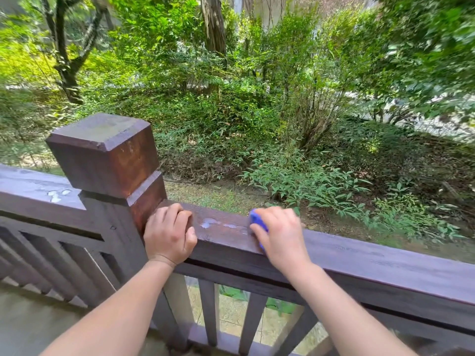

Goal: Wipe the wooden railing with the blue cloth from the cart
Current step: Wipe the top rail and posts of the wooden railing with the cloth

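A dark brown wooden railing [372, 263] runs from lower left to right, with a square post [108, 155] rising at the left. My right hand [279, 233] presses a blue cloth [255, 219] flat on the rail's top; only the cloth's left edge shows past my fingers. A wet, pale smear [213, 223] lies on the rail between my hands. My left hand [169, 233] grips the rail's near edge right beside the post, fingers curled over the top. The cart is not in view.
Pale spots [56, 195] mark the rail section left of the post. Vertical balusters [208, 312] stand below the rail. Beyond it lie dense green shrubs and tree trunks [213, 24]. A grey floor [30, 327] is at lower left.
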Motion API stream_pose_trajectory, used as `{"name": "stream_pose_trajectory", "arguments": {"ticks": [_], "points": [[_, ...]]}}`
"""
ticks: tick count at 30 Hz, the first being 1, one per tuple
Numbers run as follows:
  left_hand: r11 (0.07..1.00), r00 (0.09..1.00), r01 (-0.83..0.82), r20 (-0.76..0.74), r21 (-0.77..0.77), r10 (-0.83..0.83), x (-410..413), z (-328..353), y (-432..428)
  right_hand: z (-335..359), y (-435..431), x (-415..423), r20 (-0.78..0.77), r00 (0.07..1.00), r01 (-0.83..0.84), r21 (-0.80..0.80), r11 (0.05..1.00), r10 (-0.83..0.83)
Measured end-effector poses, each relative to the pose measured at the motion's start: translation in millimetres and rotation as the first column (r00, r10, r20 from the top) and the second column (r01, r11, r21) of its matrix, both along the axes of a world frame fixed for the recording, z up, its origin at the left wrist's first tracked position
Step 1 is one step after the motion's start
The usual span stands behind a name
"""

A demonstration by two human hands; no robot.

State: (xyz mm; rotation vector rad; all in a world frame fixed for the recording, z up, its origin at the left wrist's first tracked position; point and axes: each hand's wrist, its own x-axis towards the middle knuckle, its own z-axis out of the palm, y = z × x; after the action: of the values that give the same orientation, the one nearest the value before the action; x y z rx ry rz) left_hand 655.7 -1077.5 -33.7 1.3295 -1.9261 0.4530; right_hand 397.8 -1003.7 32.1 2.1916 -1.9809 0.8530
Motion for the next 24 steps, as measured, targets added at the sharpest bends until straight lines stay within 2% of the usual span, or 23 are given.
{"name": "stream_pose_trajectory", "arguments": {"ticks": [3, 4, 7, 8, 12, 13, 16, 20, 22, 24], "points": [[1.0, 1.0, 0.0, 0.005, 0.005, 0.0, 2, 0, 0, -13, 15, 20, -0.114, 0.947, -0.305, -0.009, 0.952, 0.302], [1.0, 1.0, 0.003, 0.008, 0.014, -0.004, 2, 1, 0, -10, 10, 14, -0.129, 0.943, -0.308, 0.009, 0.951, 0.307], [1.0, 1.0, 0.0, 0.013, 0.03, 0.0, 1, 2, 0, 3, -16, 1, -0.055, 0.998, -0.036, 0.034, 0.999, 0.038], [1.0, 1.0, -0.006, 0.013, 0.029, 0.005, 1, 2, 0, 3, -17, 8, -0.036, 0.999, -0.008, 0.027, 1.0, 0.009], [0.998, 1.0, 0.002, 0.006, 0.069, -0.002, 2, 3, 1, -13, 1, 33, -0.117, 0.957, -0.268, -0.009, 0.963, 0.265], [0.995, 1.0, 0.005, 0.006, 0.1, -0.006, 2, 5, 2, -9, -4, 29, -0.103, 0.967, -0.233, 0.011, 0.972, 0.233], [0.974, 1.0, 0.014, 0.02, 0.228, -0.019, 2, 17, 9, 3, -18, 33, -0.023, 1.0, 0.006, 0.039, 0.999, -0.005], [0.909, 0.997, 0.029, 0.049, 0.416, -0.054, 2, 50, 25, -5, -3, 56, -0.119, 0.962, -0.245, 0.002, 0.969, 0.244], [0.938, 0.991, 0.022, 0.117, 0.347, -0.067, 8, 71, 31, 3, -12, 46, -0.059, 0.987, -0.149, 0.039, 0.988, 0.151], [0.993, 0.98, 0.021, 0.196, 0.117, -0.044, 17, 102, 30, 8, -14, 49, -0.011, 1.0, 0.016, 0.051, 0.999, -0.016]]}}
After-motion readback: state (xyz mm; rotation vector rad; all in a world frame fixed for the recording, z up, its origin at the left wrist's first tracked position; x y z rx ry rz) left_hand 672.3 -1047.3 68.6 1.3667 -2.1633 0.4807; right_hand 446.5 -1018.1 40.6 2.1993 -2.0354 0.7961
